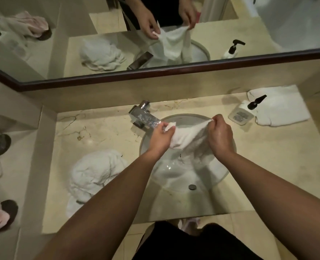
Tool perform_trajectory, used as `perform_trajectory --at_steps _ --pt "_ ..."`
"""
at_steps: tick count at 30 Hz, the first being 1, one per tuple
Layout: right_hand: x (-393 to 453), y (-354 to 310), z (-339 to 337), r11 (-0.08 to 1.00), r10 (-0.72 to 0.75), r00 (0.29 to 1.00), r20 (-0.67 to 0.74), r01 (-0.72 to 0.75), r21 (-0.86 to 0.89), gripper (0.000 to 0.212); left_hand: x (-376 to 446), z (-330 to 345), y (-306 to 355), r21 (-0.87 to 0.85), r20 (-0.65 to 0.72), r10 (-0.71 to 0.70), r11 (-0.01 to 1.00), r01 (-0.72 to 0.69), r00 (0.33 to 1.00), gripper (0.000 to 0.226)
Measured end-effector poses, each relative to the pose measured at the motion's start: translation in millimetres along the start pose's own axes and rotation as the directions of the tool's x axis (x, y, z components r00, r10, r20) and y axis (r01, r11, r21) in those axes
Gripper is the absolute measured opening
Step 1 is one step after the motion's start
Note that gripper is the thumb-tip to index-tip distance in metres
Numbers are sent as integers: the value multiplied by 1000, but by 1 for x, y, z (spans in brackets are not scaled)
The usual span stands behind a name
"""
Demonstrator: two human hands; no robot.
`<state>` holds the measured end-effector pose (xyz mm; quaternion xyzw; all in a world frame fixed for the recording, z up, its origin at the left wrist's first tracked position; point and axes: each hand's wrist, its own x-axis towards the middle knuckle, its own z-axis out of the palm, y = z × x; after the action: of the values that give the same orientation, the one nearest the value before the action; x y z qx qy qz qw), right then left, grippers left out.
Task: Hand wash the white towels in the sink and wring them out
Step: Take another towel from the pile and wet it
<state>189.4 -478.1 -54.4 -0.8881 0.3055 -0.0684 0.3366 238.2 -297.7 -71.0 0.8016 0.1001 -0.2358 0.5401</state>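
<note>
Beige marble counter [258, 156] runs under a wide mirror [174, 44]. Over the sink [228, 173], both hands pinch 1 wet white towel [185, 137] stretched between them: left hand [160, 139] near the tap [144, 117], right hand [220, 136] opposite. Crumpled towels [93, 171] lie left, a folded one [281, 106] far right.

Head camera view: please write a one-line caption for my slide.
Both hands, left hand and right hand, grip a white towel stretched above the sink, beside the faucet.

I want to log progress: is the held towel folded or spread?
Spread: the left hand and right hand stretch the towel over the sink.
</note>
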Motion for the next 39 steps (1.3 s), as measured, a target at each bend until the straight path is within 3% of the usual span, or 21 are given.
perform_trajectory --at_steps 2,3,5,8,12,17,20,22,26,33,36,39 --pt "-2 1 8 993 1 994 -112 12 118 20 3 3 -11 5 5 -6 1000 6 1000 25" --pt "-3 1 15 985 0 995 -102 17 174 19 4 4 -16 5 -8 -12 1000 12 1000 25" --pt "-3 2 28 976 -11 995 96 -10 216 16 5 5 -24 21 -57 -27 999 28 998 27" --pt "-2 14 48 991 15 909 416 -69 115 13 6 9 -40 26 -100 -69 997 72 993 29" --pt "-6 36 61 984 139 811 568 -176 9 17 7 13 -61 64 -60 -198 977 202 978 36" --pt "-11 61 53 974 174 701 691 -227 -14 14 3 17 -82 137 15 -307 943 302 952 54" --pt "-3 76 38 972 180 699 692 -234 -16 13 -1 28 -77 73 -30 -316 945 317 948 53" --pt "8 85 26 975 174 755 633 -222 -3 13 -1 41 -67 77 -29 -298 951 299 954 47" --pt "36 103 -6 973 183 908 378 -222 63 13 4 79 -42 119 1 -261 959 259 965 42" --pt "95 147 -50 962 246 969 33 -249 113 45 19 161 4 31 73 -133 991 132 988 25" --pt "121 163 -57 972 207 977 45 -211 108 68 29 189 22 38 95 -124 992 121 988 22" --pt "147 174 -60 973 151 967 204 -182 140 83 39 209 33 71 86 -120 991 114 989 18"
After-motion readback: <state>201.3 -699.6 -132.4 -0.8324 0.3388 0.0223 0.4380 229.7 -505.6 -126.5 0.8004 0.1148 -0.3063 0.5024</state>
